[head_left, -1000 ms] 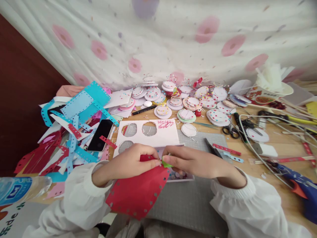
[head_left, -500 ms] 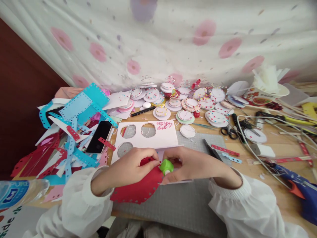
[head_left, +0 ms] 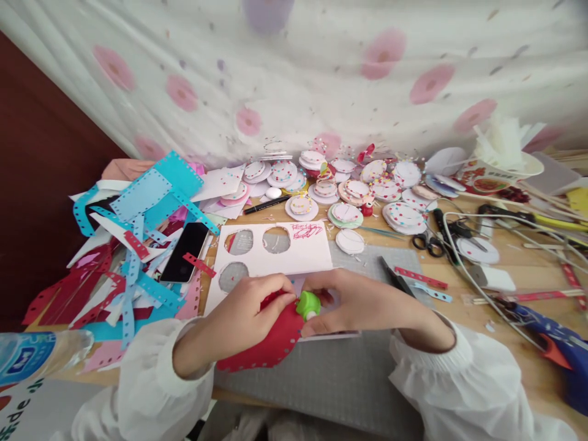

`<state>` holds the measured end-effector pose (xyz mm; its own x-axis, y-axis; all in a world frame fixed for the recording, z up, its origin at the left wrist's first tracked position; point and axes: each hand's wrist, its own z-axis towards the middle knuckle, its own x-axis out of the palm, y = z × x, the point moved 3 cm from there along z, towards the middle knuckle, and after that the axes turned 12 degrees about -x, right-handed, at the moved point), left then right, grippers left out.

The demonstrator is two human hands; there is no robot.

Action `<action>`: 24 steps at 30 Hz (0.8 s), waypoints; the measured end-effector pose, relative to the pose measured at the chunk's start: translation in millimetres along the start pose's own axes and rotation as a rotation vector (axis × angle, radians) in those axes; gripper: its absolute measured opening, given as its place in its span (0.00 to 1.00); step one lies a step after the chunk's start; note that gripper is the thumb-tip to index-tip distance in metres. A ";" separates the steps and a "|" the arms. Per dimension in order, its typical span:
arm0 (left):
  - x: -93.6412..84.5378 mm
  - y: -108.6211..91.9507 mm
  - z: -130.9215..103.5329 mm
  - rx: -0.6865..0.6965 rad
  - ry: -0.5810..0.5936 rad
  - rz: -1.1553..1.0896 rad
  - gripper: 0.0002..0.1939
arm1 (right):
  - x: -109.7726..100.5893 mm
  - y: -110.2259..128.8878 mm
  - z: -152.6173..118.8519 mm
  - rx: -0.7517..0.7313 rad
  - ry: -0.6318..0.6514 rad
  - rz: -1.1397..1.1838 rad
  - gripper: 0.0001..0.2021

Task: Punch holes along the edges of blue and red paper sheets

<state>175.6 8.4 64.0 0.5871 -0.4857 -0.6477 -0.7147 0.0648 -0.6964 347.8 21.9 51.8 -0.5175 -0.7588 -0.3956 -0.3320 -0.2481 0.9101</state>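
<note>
My left hand (head_left: 248,309) pinches a red paper sheet (head_left: 266,346) whose edge is lined with small punched holes. In my right hand (head_left: 362,303) is a small green hole punch (head_left: 308,304), held against the upper right edge of the red sheet. The fingers of both hands nearly meet around the punch. Under them lies a white card (head_left: 271,257) with round cut-outs and red writing, resting on a grey cutting mat (head_left: 321,386). Parts of the card and the sheet are hidden by my hands.
Punched paper scraps (head_left: 142,269) pile up at left around a phone (head_left: 184,252). Decorated paper discs (head_left: 301,206) line the back. At right lie scissors (head_left: 427,245), a white cable (head_left: 454,263) and a blue glue gun (head_left: 546,337). A water bottle (head_left: 41,355) lies at the left edge.
The red sheet has shifted slightly, its lower left part now drawn in to the right. Both hands keep their grip, and the camera view has moved a little.
</note>
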 end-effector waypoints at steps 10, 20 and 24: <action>0.0 -3.8 1.1 0.045 0.017 0.049 0.09 | -4.1 2.2 -2.9 -0.004 0.053 0.172 0.19; -1.1 -6.2 -1.5 0.042 -0.004 0.092 0.08 | -4.6 0.8 -4.1 0.031 0.056 0.175 0.21; -4.4 -7.5 -0.2 0.024 -0.001 0.009 0.03 | -5.0 0.6 -3.3 0.058 0.014 0.260 0.23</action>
<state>178.4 9.8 72.2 0.5810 -0.4838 -0.6544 -0.7106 0.0905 -0.6978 352.8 23.5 54.7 -0.5801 -0.8011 -0.1474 -0.2341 -0.0094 0.9722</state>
